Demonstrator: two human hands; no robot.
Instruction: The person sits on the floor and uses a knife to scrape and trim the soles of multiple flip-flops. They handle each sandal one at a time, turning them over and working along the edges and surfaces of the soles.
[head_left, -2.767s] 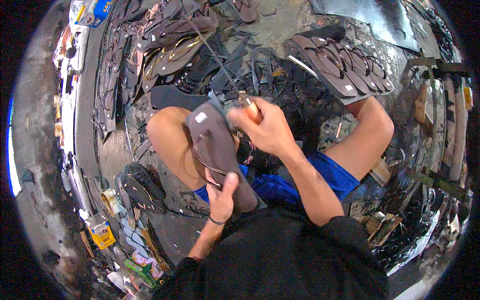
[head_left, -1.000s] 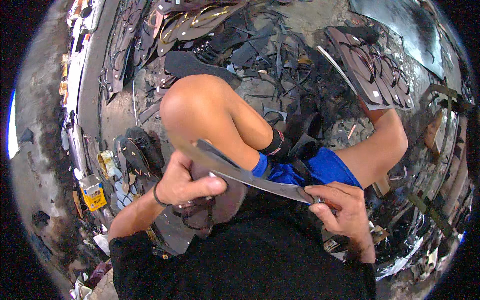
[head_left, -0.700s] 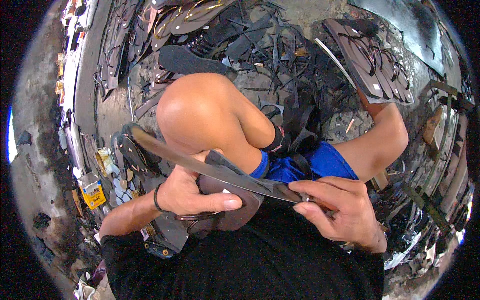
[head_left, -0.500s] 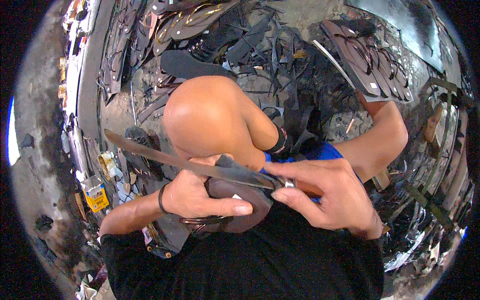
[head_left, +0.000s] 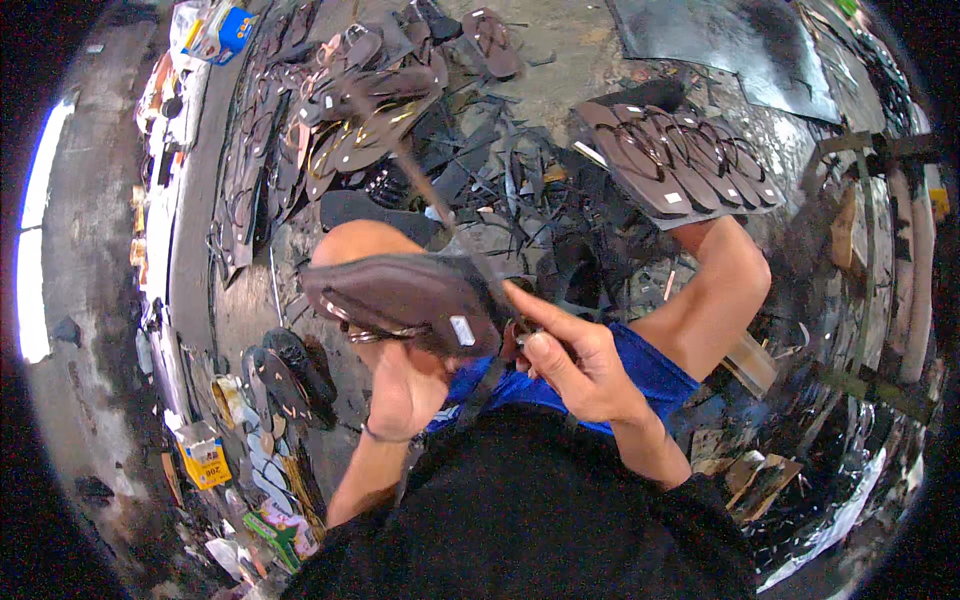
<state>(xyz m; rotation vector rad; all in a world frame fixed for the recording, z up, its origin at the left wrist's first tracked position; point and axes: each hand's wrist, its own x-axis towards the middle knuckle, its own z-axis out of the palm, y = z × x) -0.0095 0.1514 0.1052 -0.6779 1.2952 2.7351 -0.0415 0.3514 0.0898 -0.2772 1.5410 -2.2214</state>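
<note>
In front of my lap, my left hand (head_left: 408, 392) is closed on a brown flip-flop (head_left: 415, 290) from below, its fingers mostly hidden by the sole. The flip-flop lies nearly level, with a shiny strap and a small white label at the heel end. My right hand (head_left: 582, 368) grips a long, narrow knife (head_left: 430, 190) by the handle end, to the right of the heel. The blade points away from me and up to the left, somewhat blurred, and passes close by the heel edge. Whether it touches the sole I cannot tell.
A row of brown flip-flops (head_left: 680, 160) lies at the right beyond my leg. More flip-flops (head_left: 370, 130) are piled at the far left. Black rubber offcuts (head_left: 520, 180) litter the floor between them. A yellow box (head_left: 205, 460) stands at the left.
The flip-flop has moved away from my body and turned to show its strap and footbed. The knife has swung from pointing left to pointing away from me.
</note>
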